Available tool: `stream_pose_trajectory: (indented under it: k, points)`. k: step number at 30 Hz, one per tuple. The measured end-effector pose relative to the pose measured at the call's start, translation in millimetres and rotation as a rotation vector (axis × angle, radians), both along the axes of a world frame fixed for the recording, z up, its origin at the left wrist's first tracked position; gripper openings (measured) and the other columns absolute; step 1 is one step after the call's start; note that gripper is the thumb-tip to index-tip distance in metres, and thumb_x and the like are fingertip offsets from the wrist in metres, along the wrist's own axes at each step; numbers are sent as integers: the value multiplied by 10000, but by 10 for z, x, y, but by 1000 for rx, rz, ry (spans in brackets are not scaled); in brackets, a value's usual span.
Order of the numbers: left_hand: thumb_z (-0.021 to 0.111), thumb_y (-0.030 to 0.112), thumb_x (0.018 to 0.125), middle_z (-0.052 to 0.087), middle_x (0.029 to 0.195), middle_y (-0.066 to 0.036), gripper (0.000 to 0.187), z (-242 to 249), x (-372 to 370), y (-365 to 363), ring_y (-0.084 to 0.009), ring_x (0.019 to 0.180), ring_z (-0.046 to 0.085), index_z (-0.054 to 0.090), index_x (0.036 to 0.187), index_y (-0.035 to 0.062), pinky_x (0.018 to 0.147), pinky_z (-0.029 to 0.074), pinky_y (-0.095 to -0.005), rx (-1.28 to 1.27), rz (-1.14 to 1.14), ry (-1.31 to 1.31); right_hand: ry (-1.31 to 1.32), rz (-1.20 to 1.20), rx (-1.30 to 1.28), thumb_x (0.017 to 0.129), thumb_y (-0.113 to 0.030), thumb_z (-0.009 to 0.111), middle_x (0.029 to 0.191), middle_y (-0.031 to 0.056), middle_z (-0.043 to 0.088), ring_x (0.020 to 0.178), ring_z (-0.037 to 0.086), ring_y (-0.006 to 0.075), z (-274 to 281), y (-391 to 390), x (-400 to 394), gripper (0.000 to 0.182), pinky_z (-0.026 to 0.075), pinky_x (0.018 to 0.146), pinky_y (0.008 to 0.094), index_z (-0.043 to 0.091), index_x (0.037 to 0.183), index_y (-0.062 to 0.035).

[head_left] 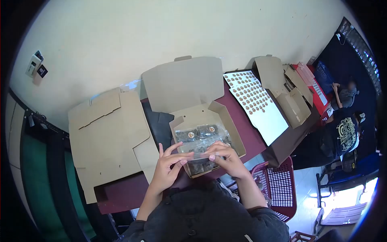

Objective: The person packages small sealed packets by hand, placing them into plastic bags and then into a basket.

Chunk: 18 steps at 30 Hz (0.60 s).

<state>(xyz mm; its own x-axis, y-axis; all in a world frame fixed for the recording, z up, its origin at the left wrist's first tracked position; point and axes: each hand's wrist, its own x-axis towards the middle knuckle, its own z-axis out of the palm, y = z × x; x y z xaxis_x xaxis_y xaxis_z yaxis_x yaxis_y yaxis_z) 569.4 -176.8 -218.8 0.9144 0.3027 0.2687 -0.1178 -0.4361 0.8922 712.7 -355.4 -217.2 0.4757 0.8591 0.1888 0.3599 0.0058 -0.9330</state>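
Observation:
Before me stands an open cardboard box (238,144) with its lid (183,84) raised at the back. Several clear plastic pouches with dark contents and round stickers, such as one pouch (209,130), lie inside. Over the front of the box, both hands hold the edge of a clear plastic pouch (200,155). My left hand (168,166) pinches its left end between thumb and forefinger, with other fingers raised. My right hand (226,159) is closed on the right end. The hands partly cover the pouches below, and the held pouch's contents are hard to make out.
Flattened cardboard (107,139) covers the table's left side. Right of the box lie white sheets (264,117) of round stickers, then another open cardboard box (296,109). A maroon plastic basket (293,197) stands low at right. Two other people are at far right, one in a dark printed shirt (342,133).

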Motion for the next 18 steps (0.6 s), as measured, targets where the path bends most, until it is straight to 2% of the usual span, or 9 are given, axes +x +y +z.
stream_pose_trajectory:
  k: [3,4,7,9,13,14,16,18]
  points:
    - [556,226,868,685,914,-9,176,26,-2,3,-224,1184,468,709,920,155,1052,-22,-579,67,26,-2,39,-103,78,814,-152,617,837,62,642,850,528,183,9,23,-70,176,387,816,321,692,889,-11]
    - [556,226,868,685,914,-9,176,18,-6,12,-224,1184,468,709,920,155,1052,-22,-579,70,27,-3,39,-102,81,814,-152,617,837,62,642,850,528,183,9,31,-93,176,387,816,321,692,889,-11]
    - [631,174,814,691,825,-25,98,-47,0,-2,-218,1071,573,716,833,130,1064,9,-561,-3,49,-39,51,-216,165,768,-119,664,801,47,648,823,521,169,2,12,-128,134,382,813,317,701,851,-20]
    - [640,170,806,691,823,-23,88,-42,-9,-26,-219,1074,572,716,824,129,1063,16,-563,-16,54,-34,55,-292,200,701,-77,716,767,43,652,802,513,159,-26,-17,-124,118,376,814,311,703,805,-24]
    - [671,169,778,692,818,-13,60,-74,-14,-17,-219,1080,566,717,799,137,1059,35,-571,-13,83,-49,113,-315,278,656,-22,734,756,53,641,798,511,149,-112,-18,-105,104,374,823,312,689,750,-16]
    - [671,169,778,692,818,-13,60,-97,-4,-5,-219,1080,566,717,799,137,1059,35,-571,-11,83,-49,113,-315,279,656,-22,734,756,53,641,798,511,149,-97,-25,-111,104,374,823,312,689,750,-16]
    - [685,171,763,693,812,-5,55,-145,-5,11,-217,1083,561,720,797,147,1055,47,-579,19,99,-69,379,-277,214,694,-20,711,776,61,625,800,523,149,-77,-47,-138,92,394,789,301,685,778,5]
    - [688,167,755,692,813,-5,59,-141,-13,-2,-217,1061,566,719,797,141,1049,76,-588,40,102,-58,344,-255,186,726,-34,693,785,63,617,800,525,144,-127,-80,-133,91,400,766,286,682,801,15]
